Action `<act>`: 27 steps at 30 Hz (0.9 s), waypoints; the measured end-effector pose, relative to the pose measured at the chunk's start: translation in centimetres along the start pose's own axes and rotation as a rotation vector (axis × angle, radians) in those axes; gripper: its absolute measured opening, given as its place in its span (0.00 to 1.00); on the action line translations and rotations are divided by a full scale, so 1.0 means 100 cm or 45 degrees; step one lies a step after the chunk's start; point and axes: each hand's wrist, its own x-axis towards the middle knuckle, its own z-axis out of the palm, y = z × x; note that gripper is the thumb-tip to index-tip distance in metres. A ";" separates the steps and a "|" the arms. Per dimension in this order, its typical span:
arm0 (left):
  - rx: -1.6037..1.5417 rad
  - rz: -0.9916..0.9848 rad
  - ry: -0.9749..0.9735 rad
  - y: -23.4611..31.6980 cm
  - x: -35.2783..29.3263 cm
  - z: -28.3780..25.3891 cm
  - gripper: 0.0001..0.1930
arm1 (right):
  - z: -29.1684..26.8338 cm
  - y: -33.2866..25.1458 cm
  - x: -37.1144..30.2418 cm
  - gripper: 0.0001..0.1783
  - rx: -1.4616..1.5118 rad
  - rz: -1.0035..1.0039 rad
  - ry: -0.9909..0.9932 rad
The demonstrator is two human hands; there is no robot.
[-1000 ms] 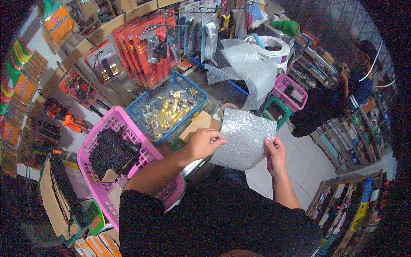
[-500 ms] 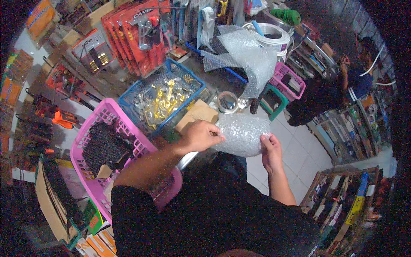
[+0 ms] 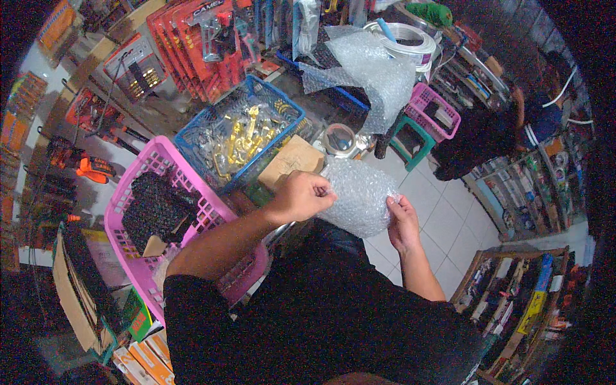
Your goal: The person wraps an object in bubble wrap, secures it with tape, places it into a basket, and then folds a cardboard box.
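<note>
A bundle of clear bubble wrap [image 3: 358, 197] is stretched between my two hands in front of my body. My left hand [image 3: 303, 197] pinches its left edge between thumb and fingers. At the opposite edge my right hand [image 3: 403, 221] grips the wrap, thumb on top. Whether anything lies inside the wrap cannot be made out. Just beyond my left hand sits a brown cardboard piece [image 3: 292, 160]. Beside it is a roll of tape [image 3: 339, 139]. Another large sheet of bubble wrap [image 3: 378, 77] drapes over the far side of the table.
A blue basket [image 3: 186, 151] holds gold and silver packaged hardware. A pink basket [image 3: 119, 224] with black material stands at my left. Farther off are a white coil [image 3: 410, 48], a green stool [image 3: 420, 154] and a small pink basket [image 3: 452, 125]. A person [image 3: 545, 119] is at the far right.
The view has shifted slightly, so the surroundings sit a little higher. Both hands keep hold of the bubble wrap, which now tilts down more to the right.
</note>
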 end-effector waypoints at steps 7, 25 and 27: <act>-0.052 0.053 0.016 0.007 -0.002 0.003 0.09 | -0.001 0.002 -0.002 0.09 0.044 -0.010 -0.016; 0.217 0.093 -0.164 -0.015 0.005 0.014 0.11 | -0.016 0.005 -0.002 0.11 0.056 -0.119 -0.008; 0.094 -0.061 -0.160 -0.012 0.005 0.016 0.14 | -0.014 0.003 -0.004 0.11 0.044 -0.130 0.004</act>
